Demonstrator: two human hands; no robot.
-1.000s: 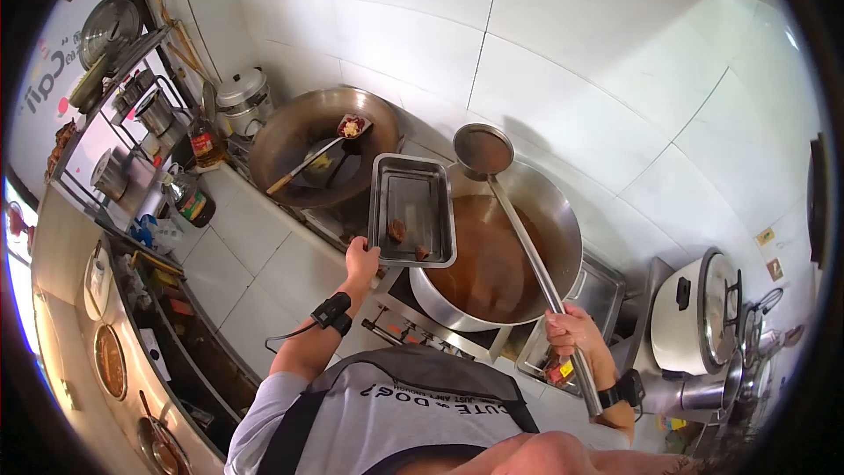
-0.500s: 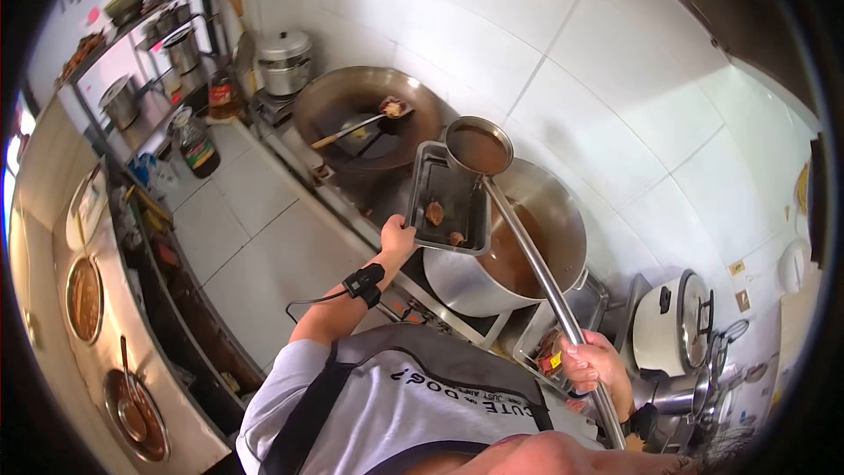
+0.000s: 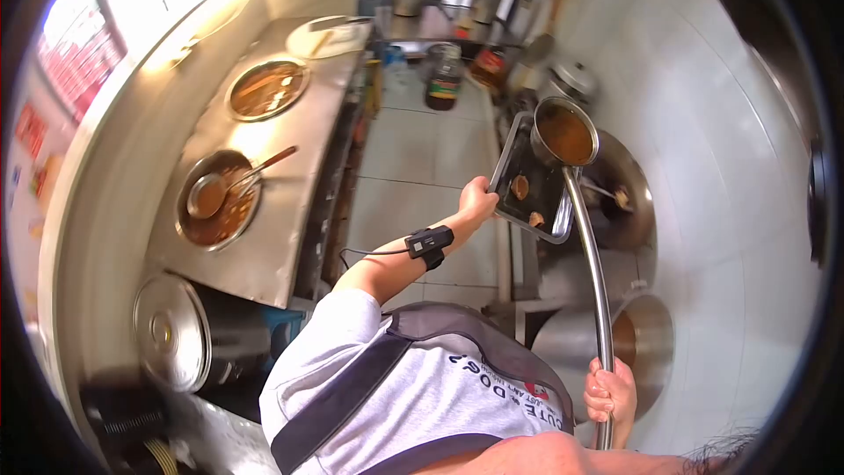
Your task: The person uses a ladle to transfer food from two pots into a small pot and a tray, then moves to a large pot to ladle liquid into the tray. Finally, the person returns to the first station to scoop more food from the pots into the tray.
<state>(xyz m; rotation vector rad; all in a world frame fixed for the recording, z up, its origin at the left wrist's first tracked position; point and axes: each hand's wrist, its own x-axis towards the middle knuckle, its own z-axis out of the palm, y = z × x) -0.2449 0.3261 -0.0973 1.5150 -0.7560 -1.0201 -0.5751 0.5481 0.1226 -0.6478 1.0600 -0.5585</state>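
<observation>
My left hand (image 3: pixel 477 201) grips the edge of a dark rectangular metal tray (image 3: pixel 547 222) with two small brown pieces of food (image 3: pixel 520 187) on it. My right hand (image 3: pixel 610 391) is closed round the long steel handle of a ladle (image 3: pixel 590 268). Brown liquid (image 3: pixel 566 138) fills the ladle's bowl, which overlaps the tray's far right corner in this view. Under the handle, on the right, stands a large stockpot (image 3: pixel 563 334) with brown liquid inside. A wok (image 3: pixel 637 185) with a second ladle in it lies behind the tray.
On the steel counter to the left are a pan of brown sauce (image 3: pixel 264 114) and another pan (image 3: pixel 211 233) with a ladle in it. A lidded pot (image 3: pixel 171 334) stands nearer me. Bottles (image 3: pixel 444 79) stand on the tiled floor ahead, before a shelf (image 3: pixel 422 31).
My body and view have turned left towards the counter. The tray and the filled ladle have swung along with me, from over the stockpot to the left of the wok.
</observation>
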